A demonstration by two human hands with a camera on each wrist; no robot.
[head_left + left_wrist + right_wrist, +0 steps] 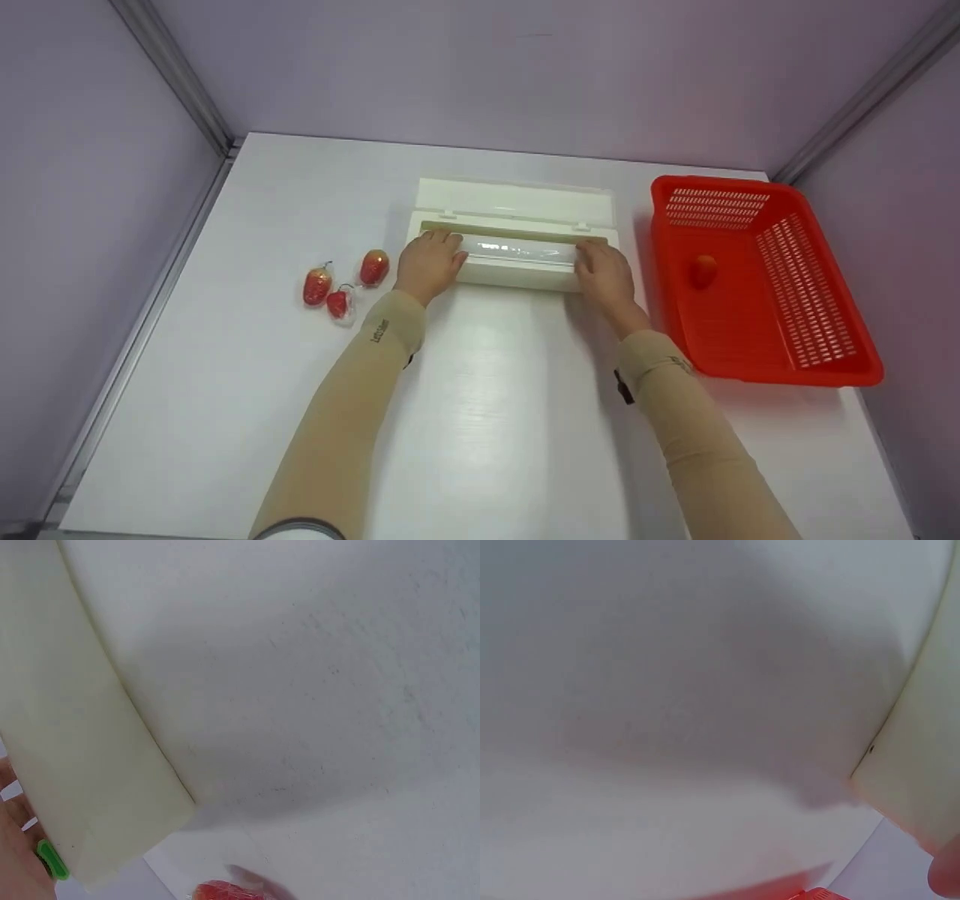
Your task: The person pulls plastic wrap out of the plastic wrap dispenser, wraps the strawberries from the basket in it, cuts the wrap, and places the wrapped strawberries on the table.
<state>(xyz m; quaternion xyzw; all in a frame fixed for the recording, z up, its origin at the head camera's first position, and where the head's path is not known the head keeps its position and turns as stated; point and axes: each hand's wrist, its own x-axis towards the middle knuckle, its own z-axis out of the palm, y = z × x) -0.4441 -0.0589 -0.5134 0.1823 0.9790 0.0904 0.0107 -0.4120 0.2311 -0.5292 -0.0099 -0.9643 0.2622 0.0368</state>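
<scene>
A long cream cling film dispenser box (517, 277) lies with its lid (514, 199) tipped back. Inside it is a shiny roll of cling film (517, 249). My left hand (429, 262) grips the roll's left end, thumb at the front and fingers over the top. At the right end my right hand (604, 276) holds the roll in the same way. A small green piece (52, 859) shows beside the left hand in the left wrist view, past the box wall (97, 735). In the right wrist view, only a fingertip (946, 870) appears beside the box.
Left of the box lie two red-and-yellow fruits (317, 286) (373, 268) and a smaller red fruit (338, 304) in clear wrap. A red plastic basket (765, 375) stands on the right, holding one reddish fruit (703, 271). Walls border the white table (465, 420) at the back and sides.
</scene>
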